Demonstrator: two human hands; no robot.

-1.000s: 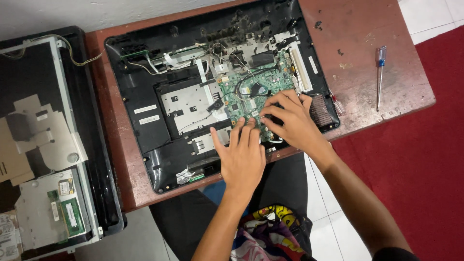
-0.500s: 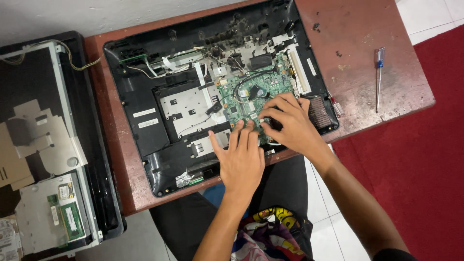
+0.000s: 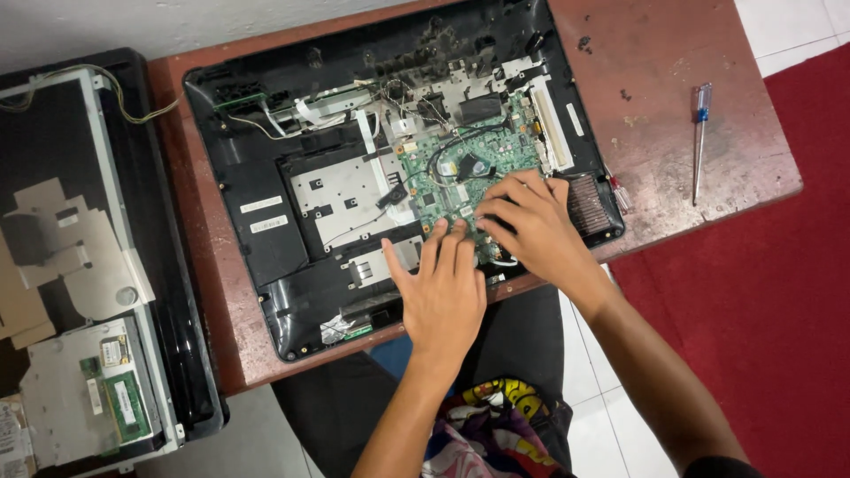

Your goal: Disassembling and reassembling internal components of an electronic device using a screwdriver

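An opened laptop base (image 3: pixel 266 221) lies flat on a worn reddish-brown table (image 3: pixel 673 115), its black shell upward and its internals exposed. The green circuit board (image 3: pixel 460 168) sits in the right half of the shell, beside bare metal shielding plates (image 3: pixel 341 190) to its left. The left hand (image 3: pixel 443 288) lies palm down over the near edge of the shell, fingers together and extended, tips touching the lower edge of the board; it grips nothing and appears to steady the chassis against the table. The right hand (image 3: pixel 531 226) rests on the lower right corner of the board, fingers curled and drawn together as if pinching or pressing a small part; what lies under the fingertips is hidden, so whether anything is gripped cannot be told. A blue-handled screwdriver (image 3: pixel 699 137) lies on the table well apart to the right, untouched by either hand. A second, smaller tool (image 3: pixel 617 193) with a red tip lies just beside the shell's right edge. To the left, off the table, a separate black panel (image 3: pixel 106 257) carries a grey metal frame, taped foil and loose wires. A red mat (image 3: pixel 779 292) covers the floor at the right.
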